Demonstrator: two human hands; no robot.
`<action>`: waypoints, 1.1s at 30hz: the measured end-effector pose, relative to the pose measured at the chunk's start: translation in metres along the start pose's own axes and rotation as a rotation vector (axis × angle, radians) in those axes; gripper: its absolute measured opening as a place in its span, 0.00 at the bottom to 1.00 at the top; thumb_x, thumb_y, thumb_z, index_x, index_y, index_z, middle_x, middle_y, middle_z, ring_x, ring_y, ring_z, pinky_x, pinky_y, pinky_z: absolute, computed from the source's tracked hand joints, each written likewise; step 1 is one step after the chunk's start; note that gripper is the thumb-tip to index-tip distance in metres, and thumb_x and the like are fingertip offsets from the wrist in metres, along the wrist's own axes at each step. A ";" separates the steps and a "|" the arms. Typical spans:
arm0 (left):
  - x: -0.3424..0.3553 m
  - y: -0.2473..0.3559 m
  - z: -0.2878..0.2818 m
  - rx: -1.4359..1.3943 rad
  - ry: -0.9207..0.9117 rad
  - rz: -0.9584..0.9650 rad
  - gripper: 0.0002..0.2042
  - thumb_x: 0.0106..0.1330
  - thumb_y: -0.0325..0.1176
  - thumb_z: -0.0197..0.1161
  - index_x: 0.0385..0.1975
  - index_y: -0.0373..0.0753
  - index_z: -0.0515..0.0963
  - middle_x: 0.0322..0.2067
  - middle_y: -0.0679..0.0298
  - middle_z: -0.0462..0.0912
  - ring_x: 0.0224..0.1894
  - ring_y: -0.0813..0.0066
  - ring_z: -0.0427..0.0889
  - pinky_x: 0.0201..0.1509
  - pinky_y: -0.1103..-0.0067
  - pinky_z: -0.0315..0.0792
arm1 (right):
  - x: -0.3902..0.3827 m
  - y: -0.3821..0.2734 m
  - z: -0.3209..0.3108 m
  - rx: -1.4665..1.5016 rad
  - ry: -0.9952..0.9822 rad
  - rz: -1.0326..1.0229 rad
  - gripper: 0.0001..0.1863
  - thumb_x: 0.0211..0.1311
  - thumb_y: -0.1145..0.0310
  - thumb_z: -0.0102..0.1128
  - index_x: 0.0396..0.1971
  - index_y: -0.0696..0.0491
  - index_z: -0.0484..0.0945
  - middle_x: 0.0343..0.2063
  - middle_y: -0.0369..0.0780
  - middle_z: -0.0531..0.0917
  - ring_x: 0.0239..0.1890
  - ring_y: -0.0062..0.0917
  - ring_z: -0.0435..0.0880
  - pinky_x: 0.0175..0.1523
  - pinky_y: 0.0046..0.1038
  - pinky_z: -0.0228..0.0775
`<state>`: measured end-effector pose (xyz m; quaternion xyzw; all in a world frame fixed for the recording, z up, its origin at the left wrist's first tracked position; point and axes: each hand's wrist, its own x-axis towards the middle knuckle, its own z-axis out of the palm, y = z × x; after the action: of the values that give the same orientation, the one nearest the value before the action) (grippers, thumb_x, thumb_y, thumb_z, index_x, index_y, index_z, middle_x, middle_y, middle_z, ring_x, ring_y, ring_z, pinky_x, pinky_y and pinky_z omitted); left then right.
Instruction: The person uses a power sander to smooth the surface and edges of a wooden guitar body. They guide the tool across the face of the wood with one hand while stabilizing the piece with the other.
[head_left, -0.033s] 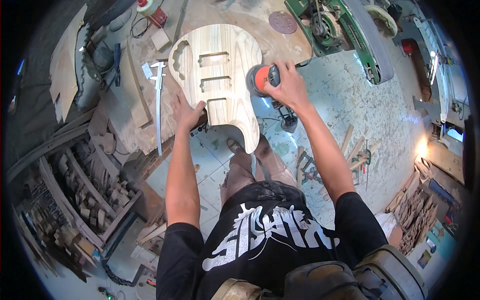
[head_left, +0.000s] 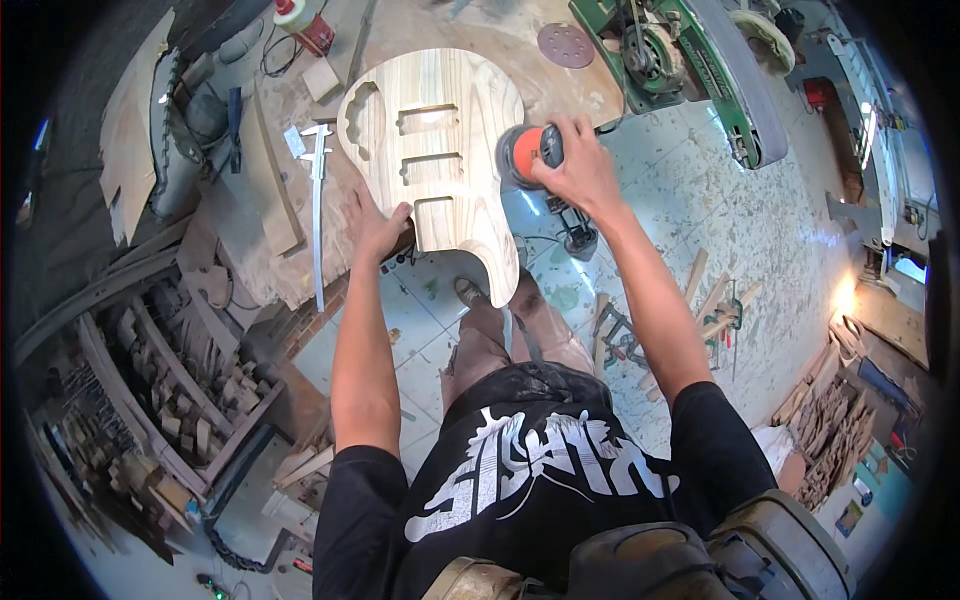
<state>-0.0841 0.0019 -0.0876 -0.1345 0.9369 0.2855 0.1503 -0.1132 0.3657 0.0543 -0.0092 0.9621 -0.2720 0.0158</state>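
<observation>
A pale wooden guitar body (head_left: 463, 200) with three rectangular routed cavities and a scalloped one lies at the workbench edge. My left hand (head_left: 377, 225) grips its lower left edge, thumb on the side and fingers partly behind it. My right hand (head_left: 590, 170) is closed round an orange and black orbital sander (head_left: 527, 152), whose pad is at the body's right edge. A steel caliper (head_left: 318, 200) lies on the bench left of the body, with a wooden board (head_left: 275, 190) beside it. A round sanding disc (head_left: 563, 45) lies above right.
The plywood bench (head_left: 250, 280) holds a red bottle (head_left: 315, 38) and a small wood block (head_left: 320, 80). A green belt machine (head_left: 655, 60) stands at top right. Clamps (head_left: 620, 345) lie on the tiled floor, and bins of offcuts (head_left: 190, 400) sit at lower left.
My right hand and the sander have shifted very slightly right and upward along the body's edge. My left hand and the guitar body look unmoved.
</observation>
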 end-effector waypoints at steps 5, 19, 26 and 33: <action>0.001 0.000 0.003 0.000 0.019 0.005 0.56 0.61 0.58 0.74 0.84 0.48 0.45 0.82 0.41 0.46 0.82 0.30 0.42 0.82 0.44 0.46 | 0.042 0.021 -0.012 -0.030 0.112 0.000 0.33 0.53 0.53 0.70 0.60 0.47 0.76 0.52 0.51 0.79 0.51 0.55 0.84 0.57 0.50 0.78; 0.000 -0.001 0.004 -0.034 0.015 0.015 0.58 0.60 0.59 0.75 0.84 0.50 0.44 0.82 0.41 0.46 0.82 0.31 0.42 0.79 0.37 0.45 | 0.043 0.026 -0.013 -0.087 0.114 -0.251 0.30 0.54 0.58 0.72 0.58 0.47 0.77 0.51 0.47 0.78 0.51 0.52 0.84 0.53 0.50 0.80; -0.001 -0.001 0.007 -0.024 0.023 0.001 0.58 0.60 0.61 0.75 0.84 0.50 0.43 0.82 0.42 0.46 0.83 0.31 0.41 0.79 0.36 0.44 | 0.008 0.006 0.003 -0.017 -0.044 -0.549 0.30 0.50 0.62 0.73 0.55 0.44 0.75 0.48 0.45 0.77 0.47 0.48 0.85 0.47 0.45 0.83; 0.001 0.000 0.006 -0.011 0.014 -0.002 0.58 0.60 0.61 0.75 0.84 0.50 0.44 0.83 0.43 0.44 0.83 0.30 0.40 0.80 0.38 0.45 | 0.015 0.006 0.002 -0.067 0.033 -0.492 0.30 0.50 0.62 0.74 0.55 0.44 0.75 0.47 0.45 0.76 0.47 0.48 0.84 0.47 0.46 0.83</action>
<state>-0.0839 0.0055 -0.0924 -0.1384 0.9362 0.2896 0.1431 -0.1280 0.3693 0.0493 -0.2393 0.9395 -0.2358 -0.0671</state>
